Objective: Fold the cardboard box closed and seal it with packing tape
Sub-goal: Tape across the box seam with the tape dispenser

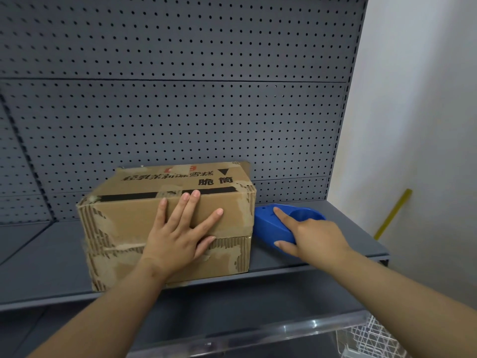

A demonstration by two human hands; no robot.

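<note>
The cardboard box (167, 223) sits on a grey shelf (322, 254) in front of a perforated back panel (180, 99), its long axis running left to right along the shelf and its front face turned toward the person. The top flaps lie folded down, with a dark strip running along the seam, and the printed characters on top read upside down from this side. The outer paper is torn away in patches, baring the corrugation. The left hand (180, 233) lies flat against the front face, fingers spread wide, fingertips reaching the top edge. Just beside the box's right end lies a blue tape dispenser (278, 226), its long axis angled from the box toward the shelf's front right. The right hand (309, 236) rests on it, index finger stretched along its top and thumb against its near side; the other fingers are hidden.
</note>
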